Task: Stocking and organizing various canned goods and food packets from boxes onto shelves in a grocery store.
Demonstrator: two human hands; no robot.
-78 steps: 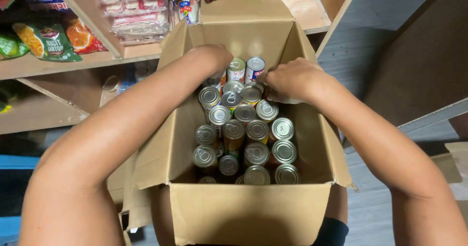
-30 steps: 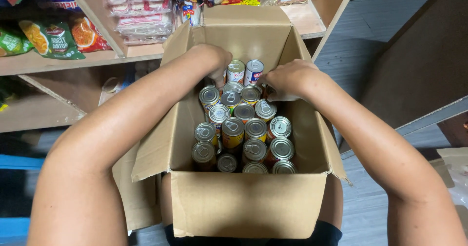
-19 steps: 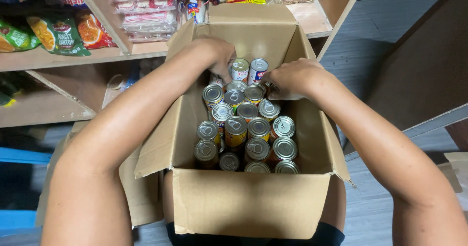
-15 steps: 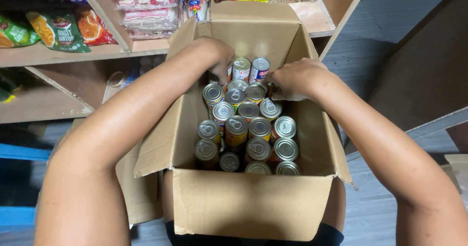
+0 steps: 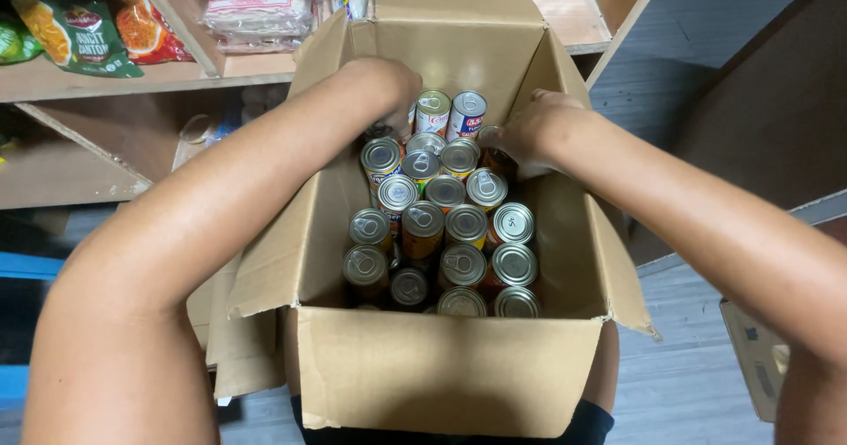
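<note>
Shelving of pale wood point(image 5: 106, 74) stands left of the open brown cardboard box point(image 5: 441, 374), carrying green and orange snack bags point(image 5: 79, 30) and clear-wrapped packets point(image 5: 256, 4). Inside the box, round tins with silver pull-tab lids point(image 5: 445, 233) stand upright in close rows, touching one another, their long axes vertical, filling the floor of the box from near wall to far wall. The left hand point(image 5: 384, 83) reaches over the box's left flap and dips toward the far-left corner, its fingers curled down behind the wrist among the back tins; whether they clasp a tin cannot be told, since the fingertips are hidden. Two taller tins with blue and red labels point(image 5: 450, 114) stand against the far wall of the box, between the two hands and near both. The right hand point(image 5: 534, 132) comes in over the right flap, knuckles up, fingers bent down onto a tin at the far-right corner point(image 5: 491, 141), apparently pinching its rim, though the hold is partly hidden. Beyond the box's right side lies grey plank flooring point(image 5: 688, 383).
</note>
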